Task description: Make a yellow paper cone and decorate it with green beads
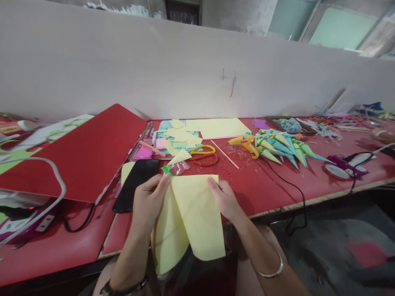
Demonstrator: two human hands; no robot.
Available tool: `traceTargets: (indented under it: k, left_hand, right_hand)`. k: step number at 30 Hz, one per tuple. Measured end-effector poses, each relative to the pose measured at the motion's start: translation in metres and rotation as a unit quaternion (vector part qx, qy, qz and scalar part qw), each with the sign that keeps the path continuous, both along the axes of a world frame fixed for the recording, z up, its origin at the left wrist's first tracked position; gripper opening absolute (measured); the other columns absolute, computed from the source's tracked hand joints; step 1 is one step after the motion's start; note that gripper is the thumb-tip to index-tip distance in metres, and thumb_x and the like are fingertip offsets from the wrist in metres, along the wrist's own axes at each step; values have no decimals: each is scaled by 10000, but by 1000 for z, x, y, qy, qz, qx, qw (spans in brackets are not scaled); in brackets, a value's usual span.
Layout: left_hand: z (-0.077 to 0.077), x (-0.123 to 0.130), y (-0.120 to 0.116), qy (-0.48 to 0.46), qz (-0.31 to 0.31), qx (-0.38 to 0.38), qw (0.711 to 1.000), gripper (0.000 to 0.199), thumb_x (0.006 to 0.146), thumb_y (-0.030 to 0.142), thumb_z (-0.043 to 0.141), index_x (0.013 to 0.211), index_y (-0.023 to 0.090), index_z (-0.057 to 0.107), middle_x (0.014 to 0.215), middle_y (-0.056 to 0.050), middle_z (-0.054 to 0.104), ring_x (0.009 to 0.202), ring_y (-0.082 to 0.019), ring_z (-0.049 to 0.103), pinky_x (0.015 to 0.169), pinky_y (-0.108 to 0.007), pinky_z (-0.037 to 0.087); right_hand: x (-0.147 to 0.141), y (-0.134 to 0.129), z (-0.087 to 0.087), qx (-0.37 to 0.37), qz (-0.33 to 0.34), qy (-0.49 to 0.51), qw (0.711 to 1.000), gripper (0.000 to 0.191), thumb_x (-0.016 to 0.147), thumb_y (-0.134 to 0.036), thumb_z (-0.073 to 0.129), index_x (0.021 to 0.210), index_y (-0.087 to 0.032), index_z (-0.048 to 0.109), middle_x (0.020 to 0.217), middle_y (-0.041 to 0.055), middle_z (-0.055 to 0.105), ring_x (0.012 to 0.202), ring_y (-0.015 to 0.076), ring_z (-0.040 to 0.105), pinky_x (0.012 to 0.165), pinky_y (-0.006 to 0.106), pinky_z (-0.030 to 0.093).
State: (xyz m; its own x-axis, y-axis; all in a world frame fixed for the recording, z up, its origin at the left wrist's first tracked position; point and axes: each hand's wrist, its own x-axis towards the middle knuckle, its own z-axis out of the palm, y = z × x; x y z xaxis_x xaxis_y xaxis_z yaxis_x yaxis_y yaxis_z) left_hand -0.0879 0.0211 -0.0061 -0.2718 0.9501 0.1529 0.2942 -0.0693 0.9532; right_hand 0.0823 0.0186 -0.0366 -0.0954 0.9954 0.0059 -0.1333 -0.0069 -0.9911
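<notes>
A pale yellow sheet of paper [200, 222] hangs between my two hands over the table's front edge. It is curled, with one flap lying over the other. My left hand [151, 197] pinches its upper left corner between thumb and fingers. At the upper right corner, my right hand [222, 195] grips the paper with the thumb on top. Just beyond the paper lie a small clear-and-green plastic packet [175, 168] and scissors with yellow and red handles [203, 150]. A black phone [137, 185] lies beside my left hand.
Yellow paper scraps [182, 133] and a larger yellow sheet [219, 128] lie at the back. A yellow glue gun [245, 144] rests by several blue-and-yellow paper cones [284, 146]; its cord hangs off the edge. A red board [74, 152] leans left. Purple power strips [348, 166] sit at the sides.
</notes>
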Motion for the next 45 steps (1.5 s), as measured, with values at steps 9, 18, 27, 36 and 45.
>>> traceTargets:
  k: [9,18,27,36,45]
  left_hand:
    - [0,-14,5,-43,-16,-21,999,274,612,439,651,617,166,627,565,24,545,522,-107,455,456,-182,355]
    - [-10,-11,8,-142,-115,-63,981,444,593,488,702,891,160,672,763,-56,684,678,-181,591,616,-253,473]
    - [-9,-1,3,-25,77,-11,997,387,684,514,581,540,157,541,488,30,505,443,-104,414,399,-206,312]
    - [0,-9,0,26,108,16,994,317,699,439,567,539,171,514,488,36,444,461,-106,381,415,-214,314]
    - [-14,-26,8,32,154,17,987,337,686,481,571,612,152,569,552,21,511,497,-111,434,450,-217,334]
  right_hand:
    - [17,8,3,-16,-116,-28,993,460,688,-598,543,563,-156,512,479,-25,480,456,101,441,426,209,355]
    - [25,13,-4,-4,-196,25,980,407,697,-574,569,650,-170,570,536,4,580,505,146,523,453,233,402]
    - [27,14,2,8,-188,0,982,449,679,-599,561,598,-157,546,474,-18,515,455,119,461,425,221,347]
    - [34,15,4,30,-161,-10,987,437,730,-566,529,585,-153,542,460,-30,467,425,91,396,409,213,308]
    - [42,18,2,51,-206,-26,977,425,740,-552,524,632,-144,581,532,-12,540,491,105,465,452,209,363]
